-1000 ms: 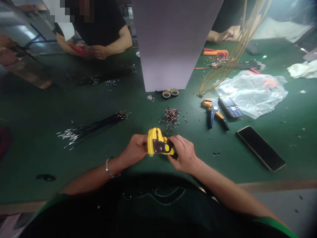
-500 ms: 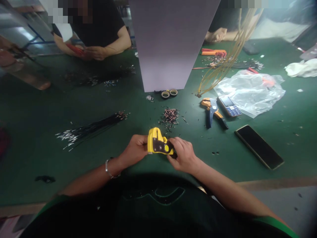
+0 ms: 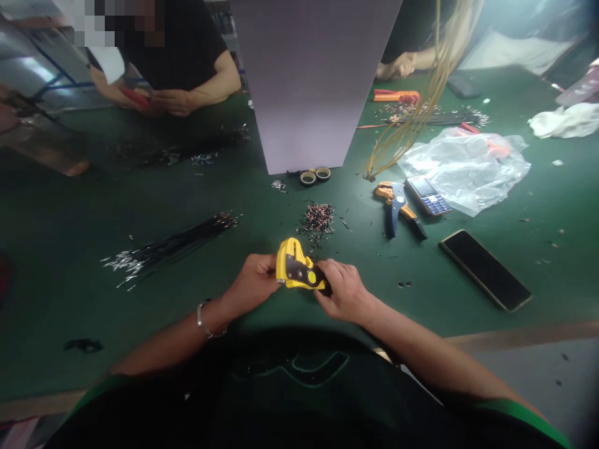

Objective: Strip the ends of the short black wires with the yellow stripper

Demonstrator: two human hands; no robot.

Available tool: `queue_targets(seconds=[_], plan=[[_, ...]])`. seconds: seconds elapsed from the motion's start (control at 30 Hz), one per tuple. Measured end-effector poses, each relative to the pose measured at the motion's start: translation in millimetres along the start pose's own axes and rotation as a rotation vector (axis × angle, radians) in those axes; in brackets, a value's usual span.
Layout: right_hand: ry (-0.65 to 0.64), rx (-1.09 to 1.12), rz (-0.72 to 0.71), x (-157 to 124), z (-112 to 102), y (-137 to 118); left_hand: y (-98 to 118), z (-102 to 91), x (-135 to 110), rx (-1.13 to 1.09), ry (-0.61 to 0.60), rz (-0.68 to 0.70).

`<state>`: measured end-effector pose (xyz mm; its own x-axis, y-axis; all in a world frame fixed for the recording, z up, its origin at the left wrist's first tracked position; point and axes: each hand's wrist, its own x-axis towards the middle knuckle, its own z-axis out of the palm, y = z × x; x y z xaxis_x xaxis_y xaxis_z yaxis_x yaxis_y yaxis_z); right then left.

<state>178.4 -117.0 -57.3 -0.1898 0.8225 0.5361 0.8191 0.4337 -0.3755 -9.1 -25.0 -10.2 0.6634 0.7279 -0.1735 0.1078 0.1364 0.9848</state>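
A yellow and black wire stripper is held up just above the green table, close to my body. My right hand is wrapped round its dark handles. My left hand is closed at the tool's left side; its fingertips are partly hidden behind the yellow head, and what they pinch cannot be made out. Just beyond the tool lies a heap of short copper and black wire scraps. Further left rests a bundle of black wires with pale ends to the left and copper ends to the right.
An upright panel stands ahead, with tape rolls at its foot. To the right lie an orange and blue wire stripper, a keypad phone, a smartphone and a plastic bag. A co-worker's hands are across the table.
The view has shifted slightly, so the table things appear a little further left. Both hands keep their hold, and the wire stripper has tilted very slightly.
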Motion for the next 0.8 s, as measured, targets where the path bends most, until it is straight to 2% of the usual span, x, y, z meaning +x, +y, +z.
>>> queue_targets(seconds=[0.17,0.33,0.53,0.67,0.8], plan=[[-0.011,-0.001,0.031,-1.9,3.3,3.0,-0.5,1.6,4.1,0.054,0.028,-0.002],[0.019,0.007,0.069,-2.5,9.8,6.7,-9.8,-0.1,8.0,0.076,0.049,-0.018],[0.061,0.107,0.242,1.4,15.2,12.8,-7.9,1.2,13.6,-0.038,0.041,-0.147],[0.07,0.326,0.49,8.4,11.4,19.1,-5.5,1.6,17.7,-0.119,0.105,-0.215],[0.061,0.781,0.712,15.1,2.8,26.9,-6.6,-1.0,20.6,-0.153,0.146,-0.211]])
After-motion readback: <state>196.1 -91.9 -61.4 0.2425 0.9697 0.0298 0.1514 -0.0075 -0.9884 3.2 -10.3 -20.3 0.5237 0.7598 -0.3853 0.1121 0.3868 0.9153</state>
